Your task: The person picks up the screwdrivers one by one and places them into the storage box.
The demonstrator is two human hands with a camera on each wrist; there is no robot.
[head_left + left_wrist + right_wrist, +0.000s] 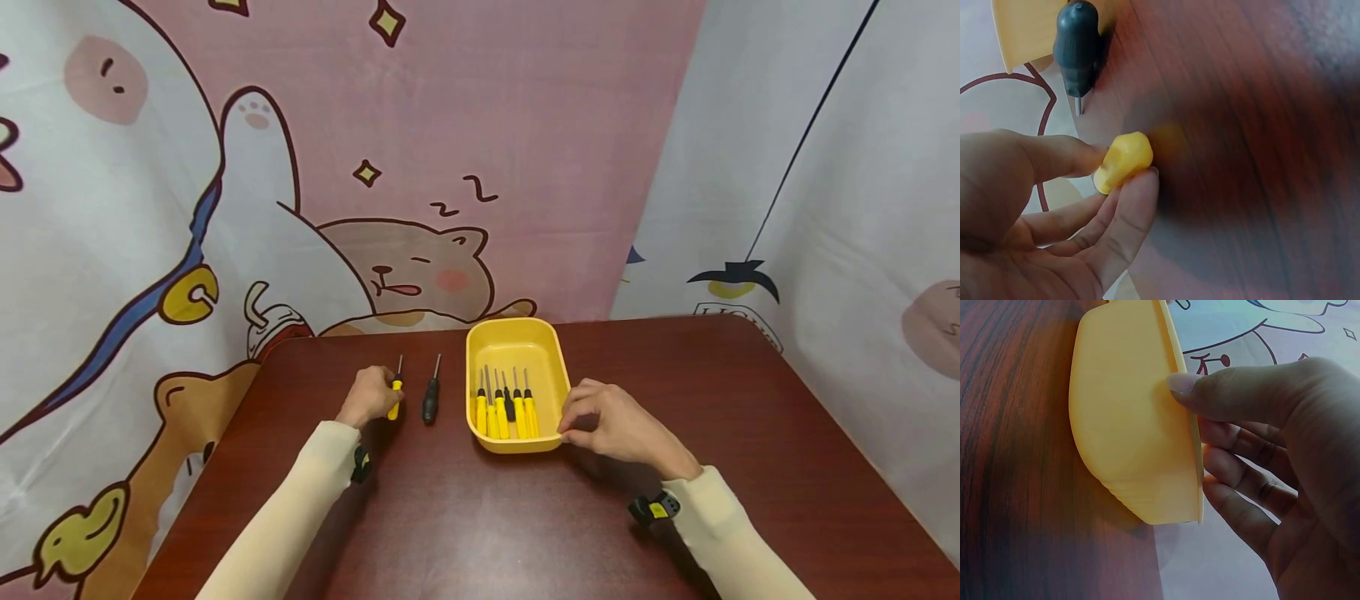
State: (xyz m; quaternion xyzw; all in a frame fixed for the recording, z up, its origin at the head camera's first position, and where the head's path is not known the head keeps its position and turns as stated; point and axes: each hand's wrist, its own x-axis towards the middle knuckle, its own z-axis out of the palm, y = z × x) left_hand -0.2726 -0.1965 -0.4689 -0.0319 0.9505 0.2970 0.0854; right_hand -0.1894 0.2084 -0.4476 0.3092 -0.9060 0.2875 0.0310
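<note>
My left hand (370, 395) pinches a screwdriver (393, 408) with a yellow handle between thumb and fingers, over the left part of the table. Its shaft points toward the wall. In the left wrist view the rounded end of the yellow handle (1130, 153) sticks out past the fingertips. Just right of it lies a black-handled screwdriver (430, 403), shaft also pointing away. My right hand (618, 421) grips the rim of a yellow plastic tray (519, 446) at its near right corner. In the right wrist view the thumb presses the tray's outer side (1129, 412) at the rim.
Inside the tray, several yellow-handled screwdrivers (501, 417) lie side by side with a dark-handled one (509, 407) among them, shafts pointing away. The dark red-brown table (480, 533) ends at a printed cartoon cloth (570, 167) behind it.
</note>
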